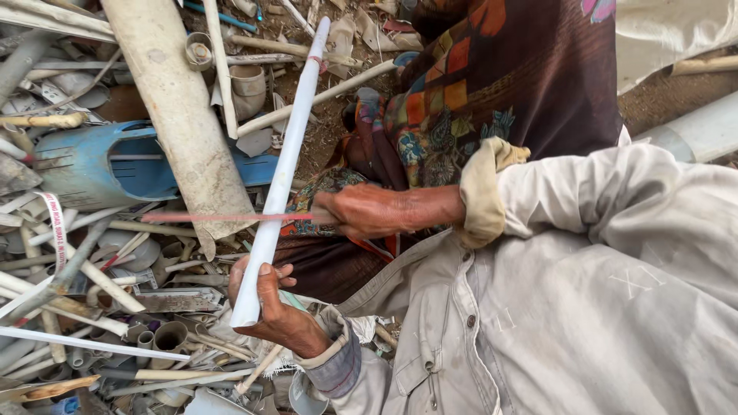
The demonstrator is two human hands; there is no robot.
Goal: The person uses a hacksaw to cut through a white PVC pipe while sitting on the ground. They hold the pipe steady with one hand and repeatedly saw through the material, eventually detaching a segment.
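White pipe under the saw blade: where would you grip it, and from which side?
Grip the white pipe at its near lower end, wrapping from below, as the left hand does. It is slim and round, so fingers close fully around it. That end is free, while the blade in the right hand crosses mid-length and scrap crowds the far end.

Tape strip [54, 223]: at your far left among the scrap pipes, a narrow white band with red print, curling downward.
Pipe band [315, 60]: thin reddish label ring around the white pipe's far end.
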